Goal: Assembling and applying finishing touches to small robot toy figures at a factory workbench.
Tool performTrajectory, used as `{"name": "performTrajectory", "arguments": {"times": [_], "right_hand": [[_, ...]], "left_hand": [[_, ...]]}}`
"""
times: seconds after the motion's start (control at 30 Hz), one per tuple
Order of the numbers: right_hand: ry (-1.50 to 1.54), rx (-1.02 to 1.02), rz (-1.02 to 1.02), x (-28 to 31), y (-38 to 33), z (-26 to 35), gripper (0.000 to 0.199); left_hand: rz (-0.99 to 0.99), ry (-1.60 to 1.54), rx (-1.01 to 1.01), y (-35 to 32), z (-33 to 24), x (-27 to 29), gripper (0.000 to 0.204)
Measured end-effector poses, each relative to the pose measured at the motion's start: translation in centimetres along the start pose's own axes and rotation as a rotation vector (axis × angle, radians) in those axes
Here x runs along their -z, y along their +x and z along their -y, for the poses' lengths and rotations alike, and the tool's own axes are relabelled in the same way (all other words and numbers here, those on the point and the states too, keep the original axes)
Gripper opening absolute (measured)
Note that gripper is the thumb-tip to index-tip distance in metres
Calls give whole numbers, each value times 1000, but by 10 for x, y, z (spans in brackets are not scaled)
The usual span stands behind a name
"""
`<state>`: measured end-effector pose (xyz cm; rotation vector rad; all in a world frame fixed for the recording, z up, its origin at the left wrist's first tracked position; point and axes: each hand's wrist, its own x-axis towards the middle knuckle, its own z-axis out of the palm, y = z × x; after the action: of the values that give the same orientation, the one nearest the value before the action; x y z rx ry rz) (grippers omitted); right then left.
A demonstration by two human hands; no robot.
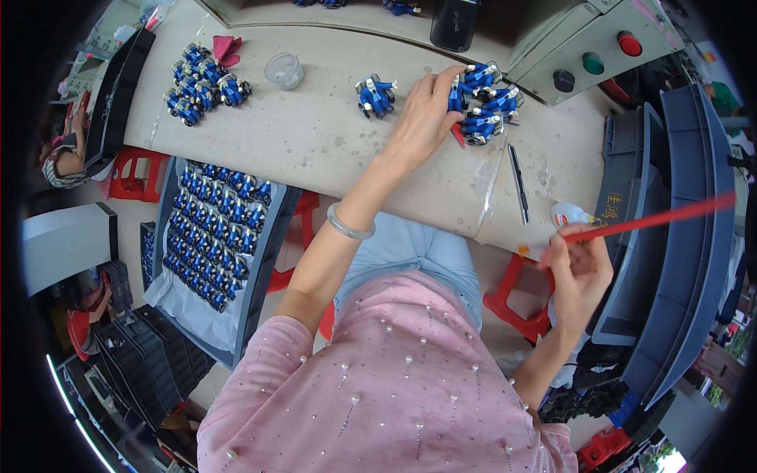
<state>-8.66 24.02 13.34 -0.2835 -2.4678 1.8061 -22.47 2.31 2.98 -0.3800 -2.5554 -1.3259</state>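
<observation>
Left hand (426, 118) pinches toy (456, 93) in cluster (485, 102); right hand (579, 268) grips red stick (654, 218). Risk: nudged neighbours topple.

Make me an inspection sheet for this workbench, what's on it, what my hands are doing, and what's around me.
Surface: pale worktable, scuffed and stained.
Job's things: cluster of blue toy figures under the left hand; one lone figure beside it; long red stick; another group of figures far left.
Clutter: clear round cup, black pen, small white bottle, red scrap.
Hands: left hand gripping a figure in the cluster; right hand pinching the red stick.
Cables: nothing seen.
Surroundings: grey tray of blue figures at left, stacked grey bins at right, red stools, control box with buttons.
</observation>
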Motion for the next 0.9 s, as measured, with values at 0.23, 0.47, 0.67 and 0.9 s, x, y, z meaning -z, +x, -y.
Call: {"name": "performTrajectory", "arguments": {"times": [0.23,0.47,0.67,0.9], "right_hand": [[316,286,-164,-37,17,5,11],[11,584,-20,-84,12,7,15],[110,502,94,-91,6,14,17],[132,221,82,-100,11,-5,14]], "left_hand": [[-118,-311,-6,-46,-55,35,75],[44,-717,282,-94,-64,47,71],[-37,-556,343,-115,-45,51,71],[23,-1028,454,-129,-50,51,72]]}}
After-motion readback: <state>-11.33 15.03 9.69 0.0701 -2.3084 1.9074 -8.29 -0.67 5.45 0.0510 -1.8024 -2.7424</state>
